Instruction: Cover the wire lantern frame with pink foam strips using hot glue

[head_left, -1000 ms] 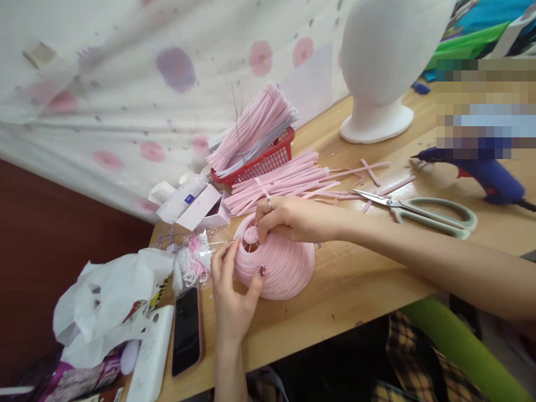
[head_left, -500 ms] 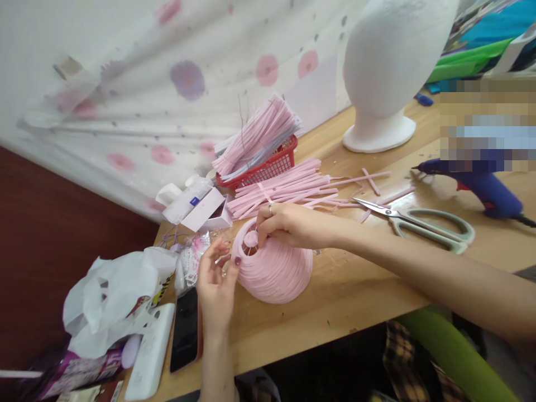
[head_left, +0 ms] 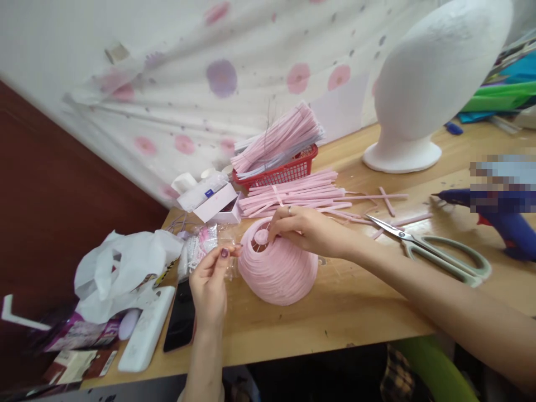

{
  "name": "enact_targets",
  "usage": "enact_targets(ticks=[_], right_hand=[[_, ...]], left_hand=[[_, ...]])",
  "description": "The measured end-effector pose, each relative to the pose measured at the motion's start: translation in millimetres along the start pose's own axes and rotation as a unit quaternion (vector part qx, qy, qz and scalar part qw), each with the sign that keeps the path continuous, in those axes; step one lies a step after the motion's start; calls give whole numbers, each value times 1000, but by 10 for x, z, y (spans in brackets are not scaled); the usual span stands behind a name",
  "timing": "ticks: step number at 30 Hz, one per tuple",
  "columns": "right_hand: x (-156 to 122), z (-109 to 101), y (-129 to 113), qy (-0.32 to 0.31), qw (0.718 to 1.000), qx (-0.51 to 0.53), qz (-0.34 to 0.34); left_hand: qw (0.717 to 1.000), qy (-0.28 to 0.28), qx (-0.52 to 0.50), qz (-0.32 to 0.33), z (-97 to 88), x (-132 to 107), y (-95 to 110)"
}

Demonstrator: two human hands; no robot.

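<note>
A pink ribbed dome-shaped lantern piece [head_left: 280, 269] lies on the wooden table [head_left: 360, 307] in front of me. My right hand [head_left: 302, 228] rests on its top, fingers pinched at the small pink round centre [head_left: 262, 237]. My left hand [head_left: 211, 279] is just left of the dome, thumb and fingers pinched together on something small that I cannot make out. A clear packet of pink and white beads [head_left: 201, 251] lies right behind that hand.
Pink strips [head_left: 293, 195] lie loose and fill a red basket [head_left: 285, 170]. Scissors [head_left: 435, 254], a blue glue gun [head_left: 498, 220] and a white foam head [head_left: 422, 84] stand to the right. A white plastic bag [head_left: 125, 268], a phone [head_left: 180, 321] and a white box [head_left: 218, 204] sit left.
My left hand has let go of the dome's side and drawn back to the left, now pinched by the bead packet. The right hand stays on the dome's top. The view has shifted.
</note>
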State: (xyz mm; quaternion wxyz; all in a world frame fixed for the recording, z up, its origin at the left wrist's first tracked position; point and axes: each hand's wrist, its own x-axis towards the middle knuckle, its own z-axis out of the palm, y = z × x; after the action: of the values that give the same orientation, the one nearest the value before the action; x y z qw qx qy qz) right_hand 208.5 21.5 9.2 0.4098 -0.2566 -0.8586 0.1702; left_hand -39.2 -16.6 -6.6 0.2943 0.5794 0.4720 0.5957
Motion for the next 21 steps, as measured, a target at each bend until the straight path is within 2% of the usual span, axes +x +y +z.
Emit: enact_targets(ticks=[6,11,18,21], right_hand=[[-8,-24,-21,1,1000,-27,8],[-22,-34,2,1,999,-53,11],[-46,-62,22,-8,998,-59,5],[-33,-104,-10,-23,998,-51,9]], left_hand=[[999,-30,43,3,25,-219,-11],[984,-74,143,72,85,-402,-109],[972,-47,196,120,158,-524,-170],[972,-59,195,121,157,-505,-143]])
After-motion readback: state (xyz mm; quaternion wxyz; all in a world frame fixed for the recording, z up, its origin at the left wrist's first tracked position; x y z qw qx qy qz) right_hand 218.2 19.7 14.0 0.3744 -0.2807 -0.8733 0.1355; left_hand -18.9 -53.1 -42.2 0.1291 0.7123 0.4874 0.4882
